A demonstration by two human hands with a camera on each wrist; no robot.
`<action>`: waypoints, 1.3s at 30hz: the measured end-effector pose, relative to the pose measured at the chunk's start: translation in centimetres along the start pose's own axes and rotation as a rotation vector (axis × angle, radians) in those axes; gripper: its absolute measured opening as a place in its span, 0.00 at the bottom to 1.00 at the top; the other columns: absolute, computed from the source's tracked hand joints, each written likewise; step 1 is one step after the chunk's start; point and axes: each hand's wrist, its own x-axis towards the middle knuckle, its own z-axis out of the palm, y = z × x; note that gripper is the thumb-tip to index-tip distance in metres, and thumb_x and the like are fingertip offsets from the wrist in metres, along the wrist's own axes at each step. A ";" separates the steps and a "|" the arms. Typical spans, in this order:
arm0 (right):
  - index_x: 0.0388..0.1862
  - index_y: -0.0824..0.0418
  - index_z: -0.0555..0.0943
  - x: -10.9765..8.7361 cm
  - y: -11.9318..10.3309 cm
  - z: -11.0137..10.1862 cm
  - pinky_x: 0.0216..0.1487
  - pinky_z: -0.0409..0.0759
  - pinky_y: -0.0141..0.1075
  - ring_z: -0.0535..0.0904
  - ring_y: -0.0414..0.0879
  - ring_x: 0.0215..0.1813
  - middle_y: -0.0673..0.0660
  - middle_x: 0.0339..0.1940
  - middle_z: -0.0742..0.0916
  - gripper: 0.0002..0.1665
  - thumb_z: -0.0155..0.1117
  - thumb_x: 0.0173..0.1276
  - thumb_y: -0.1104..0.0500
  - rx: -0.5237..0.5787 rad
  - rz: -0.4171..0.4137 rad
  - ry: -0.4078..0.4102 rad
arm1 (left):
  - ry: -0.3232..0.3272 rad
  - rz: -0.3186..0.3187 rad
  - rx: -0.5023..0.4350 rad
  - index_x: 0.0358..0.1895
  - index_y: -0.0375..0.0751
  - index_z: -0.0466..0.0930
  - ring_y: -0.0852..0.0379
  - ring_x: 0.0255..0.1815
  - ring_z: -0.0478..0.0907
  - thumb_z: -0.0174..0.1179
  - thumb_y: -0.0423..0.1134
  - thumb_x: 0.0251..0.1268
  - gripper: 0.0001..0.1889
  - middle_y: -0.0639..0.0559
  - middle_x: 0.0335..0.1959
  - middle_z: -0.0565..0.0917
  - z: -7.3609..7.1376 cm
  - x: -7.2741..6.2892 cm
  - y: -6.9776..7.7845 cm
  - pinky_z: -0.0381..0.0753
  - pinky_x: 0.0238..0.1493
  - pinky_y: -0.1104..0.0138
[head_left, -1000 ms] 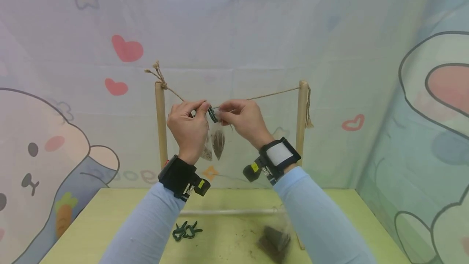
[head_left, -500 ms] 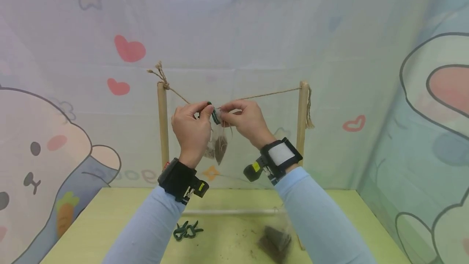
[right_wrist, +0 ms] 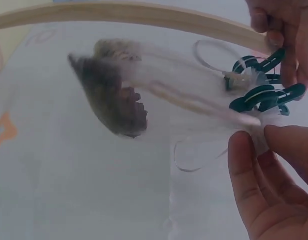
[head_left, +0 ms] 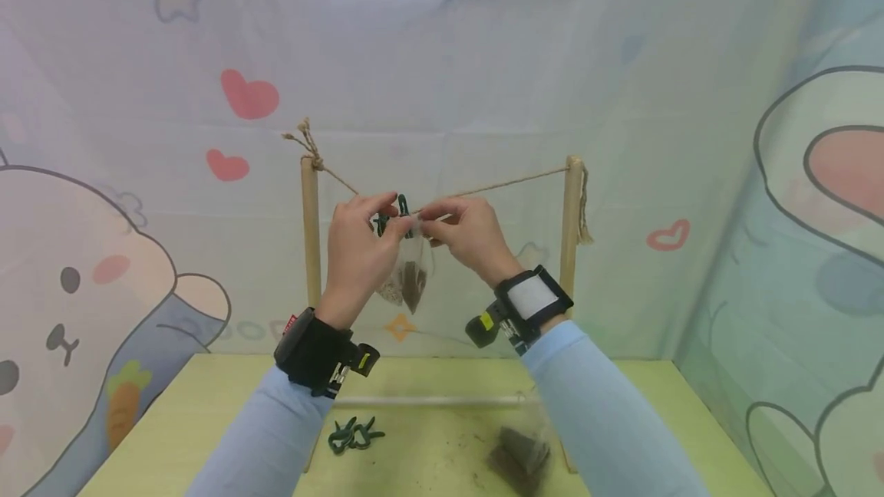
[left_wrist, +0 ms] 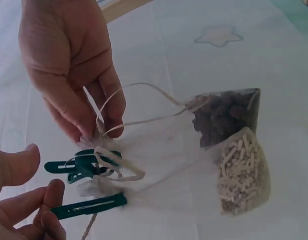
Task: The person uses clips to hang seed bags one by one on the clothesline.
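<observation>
Head view: the brown-filled bag (head_left: 413, 288) is seen below the rope (head_left: 511, 182), between left hand (head_left: 362, 244) and right hand (head_left: 466, 235). Left wrist: the left hand is spread, thumb off fingers, by a green clip (left_wrist: 89, 206). Right wrist: the bag's top is pinched by the right hand, best released only once the second clip's (right_wrist: 266, 102) bite is tested.

Above the rope (head_left: 511, 183) a hand could pass. Around its middle, the left hand (head_left: 362, 244) and the right hand (head_left: 476, 236) occupy the room; below them, the dark bag (head_left: 414, 284) and pale bag (head_left: 390, 290) hang in the way. At its ends stand left post (head_left: 311, 240) and right post (head_left: 569, 232).
</observation>
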 end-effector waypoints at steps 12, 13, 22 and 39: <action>0.59 0.66 0.84 -4.2 2.0 -1.2 0.42 0.87 0.42 0.88 0.56 0.45 0.63 0.56 0.87 0.17 0.65 0.74 0.65 -0.137 -0.090 -0.062 | 0.199 0.258 0.071 0.56 0.29 0.85 0.41 0.37 0.74 0.71 0.29 0.64 0.18 0.37 0.42 0.84 -1.7 -4.4 -2.5 0.72 0.40 0.55; 0.59 0.66 0.84 -4.9 2.3 -1.3 0.43 0.87 0.42 0.88 0.55 0.46 0.63 0.56 0.87 0.17 0.65 0.74 0.65 -0.140 -0.108 -0.055 | 0.200 0.256 0.081 0.56 0.29 0.85 0.42 0.37 0.74 0.71 0.28 0.63 0.17 0.38 0.42 0.84 -1.7 -5.0 -2.6 0.72 0.40 0.55; 0.57 0.66 0.85 -9.9 5.6 -0.8 0.45 0.87 0.43 0.87 0.53 0.47 0.61 0.52 0.88 0.15 0.67 0.72 0.66 -0.194 -0.227 0.065 | 0.192 0.239 0.207 0.55 0.29 0.85 0.39 0.41 0.76 0.74 0.30 0.60 0.20 0.38 0.42 0.83 -1.0 -10.2 -4.7 0.74 0.43 0.50; 0.55 0.67 0.85 -17.8 12.5 3.4 0.40 0.88 0.40 0.86 0.54 0.44 0.61 0.50 0.87 0.18 0.71 0.66 0.69 -0.210 -0.143 0.201 | 0.144 0.275 0.382 0.52 0.30 0.87 0.49 0.39 0.77 0.79 0.35 0.52 0.23 0.43 0.43 0.83 2.5 -17.9 -10.1 0.74 0.38 0.56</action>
